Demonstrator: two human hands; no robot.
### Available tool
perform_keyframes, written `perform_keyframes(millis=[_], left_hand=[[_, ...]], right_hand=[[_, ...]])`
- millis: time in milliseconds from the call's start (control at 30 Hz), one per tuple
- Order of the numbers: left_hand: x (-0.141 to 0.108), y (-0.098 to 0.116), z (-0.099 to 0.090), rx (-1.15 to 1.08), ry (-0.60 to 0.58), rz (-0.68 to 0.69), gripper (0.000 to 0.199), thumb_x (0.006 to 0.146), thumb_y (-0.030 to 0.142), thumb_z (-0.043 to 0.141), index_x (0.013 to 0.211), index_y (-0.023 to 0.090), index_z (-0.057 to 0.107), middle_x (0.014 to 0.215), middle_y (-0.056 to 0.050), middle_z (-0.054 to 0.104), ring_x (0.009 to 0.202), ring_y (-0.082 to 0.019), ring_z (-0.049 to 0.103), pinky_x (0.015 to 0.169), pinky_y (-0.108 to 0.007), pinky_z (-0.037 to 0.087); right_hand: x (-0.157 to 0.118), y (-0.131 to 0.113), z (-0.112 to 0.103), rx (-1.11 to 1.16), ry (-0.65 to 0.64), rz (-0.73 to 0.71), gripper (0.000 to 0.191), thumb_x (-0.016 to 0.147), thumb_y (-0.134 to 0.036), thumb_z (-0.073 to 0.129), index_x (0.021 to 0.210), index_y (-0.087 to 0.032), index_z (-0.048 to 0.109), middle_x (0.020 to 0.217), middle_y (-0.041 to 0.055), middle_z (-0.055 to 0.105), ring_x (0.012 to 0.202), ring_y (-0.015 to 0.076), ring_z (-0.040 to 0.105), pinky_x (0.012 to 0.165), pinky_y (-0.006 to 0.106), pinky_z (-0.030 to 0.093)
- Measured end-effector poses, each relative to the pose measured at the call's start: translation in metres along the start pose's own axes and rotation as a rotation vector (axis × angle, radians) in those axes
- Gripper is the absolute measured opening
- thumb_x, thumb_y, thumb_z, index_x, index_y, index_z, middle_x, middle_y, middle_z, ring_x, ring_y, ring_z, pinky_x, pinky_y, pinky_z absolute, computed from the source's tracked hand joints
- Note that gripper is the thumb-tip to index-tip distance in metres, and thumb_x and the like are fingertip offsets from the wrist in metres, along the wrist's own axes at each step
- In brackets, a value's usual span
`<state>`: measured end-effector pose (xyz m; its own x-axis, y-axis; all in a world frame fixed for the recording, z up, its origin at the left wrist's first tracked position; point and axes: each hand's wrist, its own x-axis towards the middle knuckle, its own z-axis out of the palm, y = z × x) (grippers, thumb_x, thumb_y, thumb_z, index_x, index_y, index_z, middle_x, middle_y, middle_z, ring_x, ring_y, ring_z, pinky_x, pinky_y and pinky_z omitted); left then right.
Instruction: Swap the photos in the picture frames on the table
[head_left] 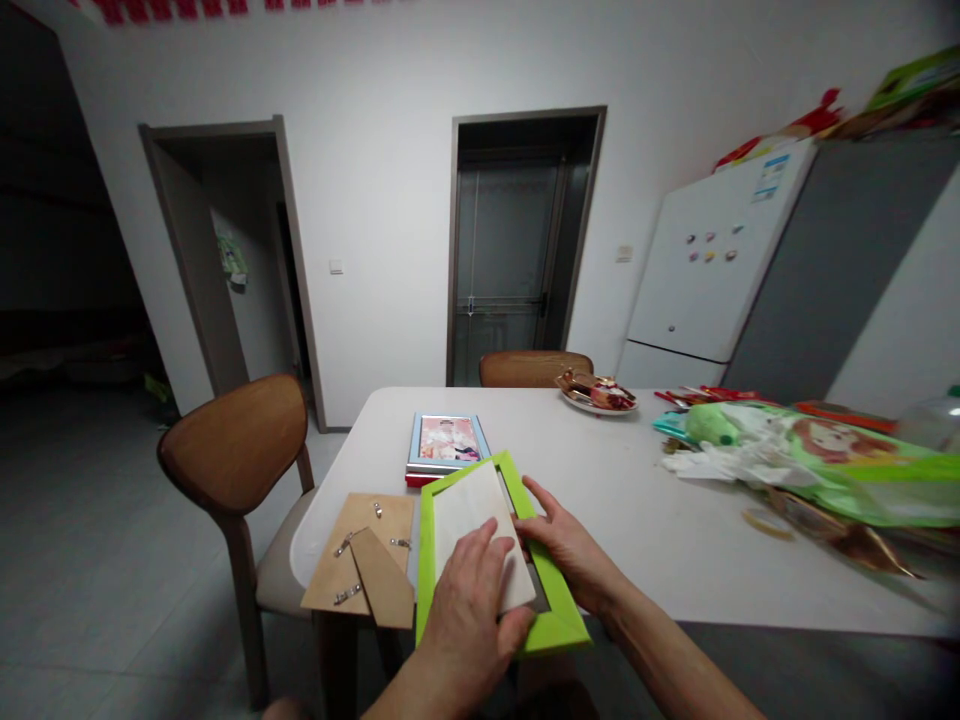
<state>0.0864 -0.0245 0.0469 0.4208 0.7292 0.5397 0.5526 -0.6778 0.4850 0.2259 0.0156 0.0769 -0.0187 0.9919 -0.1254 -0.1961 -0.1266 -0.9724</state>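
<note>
A lime-green picture frame [426, 560] is tilted over the near edge of the table, and my right hand [574, 560] grips its right side, thumb toward the opening. Inside the frame lies a white card [469, 500], slightly askew, with a dark gap along its right edge. My left hand [472, 600] rests its bent fingers on the card, with the thumb by the card's lower corner. To the left, a brown backing board [360, 510] with metal clips and a stand leg overhangs the table edge. Beyond the green frame sits a stack with a light-blue picture frame [450, 440] on top.
The white table [600, 480] carries a plate [600, 408] of wrapped items at the back and a heap of green packaging [840, 460] at the right. A brown chair [240, 450] stands at the left, another chair [534, 368] behind the table. A fridge [705, 250] is at the back right.
</note>
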Motion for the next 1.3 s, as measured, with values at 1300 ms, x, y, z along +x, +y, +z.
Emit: perform_keyframes(millis=[1300], left_hand=[[-0.059, -0.059, -0.032, 0.357, -0.024, -0.289, 0.038, 0.068, 0.020, 0.049, 0.105, 0.017, 0.052, 0.114, -0.012, 0.052, 0.105, -0.027, 0.046, 0.089, -0.044, 0.037]], right_hand=[[0.023, 0.053, -0.028, -1.142, 0.164, -0.446, 0.036, 0.071, -0.024, 0.045, 0.099, -0.008, 0.059, 0.095, 0.0119, 0.060, 0.082, 0.0191, 0.054, 0.080, 0.030, 0.039]])
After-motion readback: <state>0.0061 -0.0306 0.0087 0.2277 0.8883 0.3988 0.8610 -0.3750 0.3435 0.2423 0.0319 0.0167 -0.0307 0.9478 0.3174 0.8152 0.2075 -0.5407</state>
